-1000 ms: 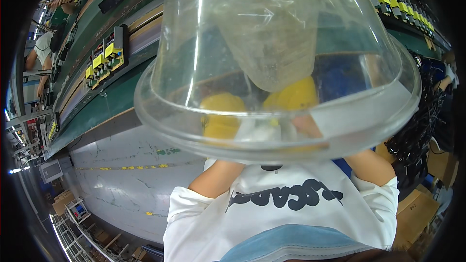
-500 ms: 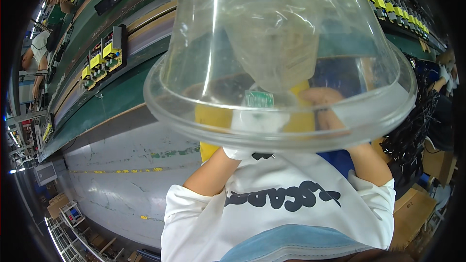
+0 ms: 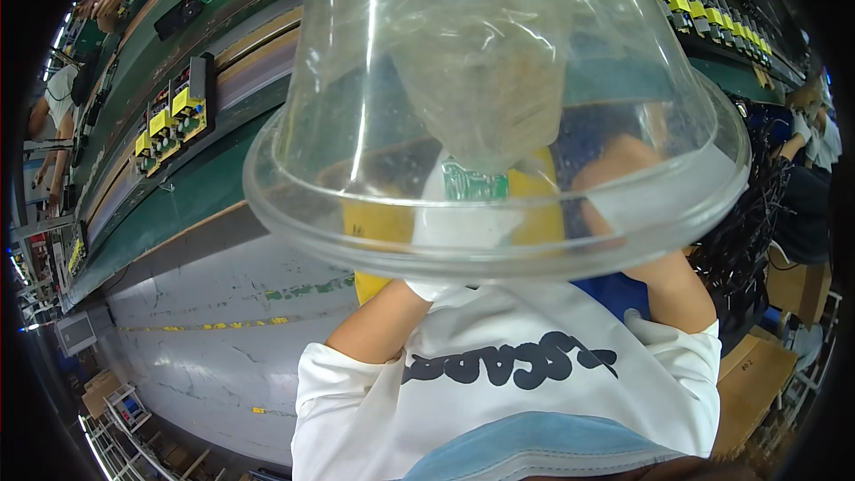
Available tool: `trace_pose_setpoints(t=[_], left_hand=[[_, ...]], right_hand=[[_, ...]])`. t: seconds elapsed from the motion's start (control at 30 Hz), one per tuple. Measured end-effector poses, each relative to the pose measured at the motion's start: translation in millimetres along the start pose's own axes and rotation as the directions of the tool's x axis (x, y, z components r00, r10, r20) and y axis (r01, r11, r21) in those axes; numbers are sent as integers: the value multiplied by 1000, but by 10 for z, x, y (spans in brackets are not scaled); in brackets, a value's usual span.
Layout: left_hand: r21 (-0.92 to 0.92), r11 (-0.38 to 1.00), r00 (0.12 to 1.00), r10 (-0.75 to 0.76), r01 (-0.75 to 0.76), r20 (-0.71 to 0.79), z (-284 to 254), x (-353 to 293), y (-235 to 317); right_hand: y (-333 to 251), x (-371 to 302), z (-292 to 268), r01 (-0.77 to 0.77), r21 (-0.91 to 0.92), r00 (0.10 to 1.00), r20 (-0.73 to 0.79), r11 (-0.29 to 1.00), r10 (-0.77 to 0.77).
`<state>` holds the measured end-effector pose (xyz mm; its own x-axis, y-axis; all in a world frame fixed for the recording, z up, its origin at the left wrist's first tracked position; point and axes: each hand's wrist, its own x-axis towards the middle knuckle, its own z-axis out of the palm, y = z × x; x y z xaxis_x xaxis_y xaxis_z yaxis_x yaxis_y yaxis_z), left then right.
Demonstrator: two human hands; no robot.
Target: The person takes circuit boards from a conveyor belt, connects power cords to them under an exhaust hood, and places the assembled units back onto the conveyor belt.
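My left hand [image 3: 459,227], in a white glove, grips a small green circuit board [image 3: 476,184] upright in front of my chest. To its right is my bare right hand [image 3: 623,160], blurred and apart from the board, its fingers hard to make out. Both hands show only through the clear bell-shaped plastic hood [image 3: 614,44], which has a wide rim and fills the upper middle of the view. Yellow [image 3: 378,218] and blue [image 3: 614,294] surfaces, perhaps bins, lie around the hands, partly hidden by the hood and my arms.
Left, a green workbench [image 3: 214,160] carries a group of power boards [image 3: 174,116] with yellow transformers. More such boards [image 3: 708,13] stand in a row at upper right. Black cables [image 3: 739,240] hang in a bundle beside a cardboard box [image 3: 753,383]. Other people work at far left and right.
My right hand has moved slightly right and up, away from the circuit board. The board shows larger and tilted in my left hand. The whole view has shifted a little.
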<state>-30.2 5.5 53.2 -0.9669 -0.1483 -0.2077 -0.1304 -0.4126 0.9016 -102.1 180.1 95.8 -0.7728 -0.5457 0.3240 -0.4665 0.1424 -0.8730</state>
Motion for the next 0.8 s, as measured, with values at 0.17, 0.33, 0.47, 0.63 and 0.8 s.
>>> trace_pose_setpoints(t=[0.17, 0.33, 0.47, 0.63, 0.8], left_hand=[[-31, 996, 996, -87, 87, 4, -94, -54, -86], [-238, 957, 984, -176, 167, -16, -66, -76, -44], [97, 995, 999, -2, 7, -47, -37, -56, -34], [170, 985, 999, -7, 13, -36, -97, -83, -95], [253, 967, 999, 28, -18, -37, -156, -71, -199]], right_hand=[[-1, 75, 4, 216, -326, 973, 154, 920, -174], [0, 124, 68, 208, -343, 975, 148, 916, -166], [-53, 126, 107, 152, -338, 988, 78, 929, -133], [-83, 103, 152, 113, -352, 994, 39, 929, -106], [-81, 112, 180, 70, -327, 998, 27, 943, -65]])
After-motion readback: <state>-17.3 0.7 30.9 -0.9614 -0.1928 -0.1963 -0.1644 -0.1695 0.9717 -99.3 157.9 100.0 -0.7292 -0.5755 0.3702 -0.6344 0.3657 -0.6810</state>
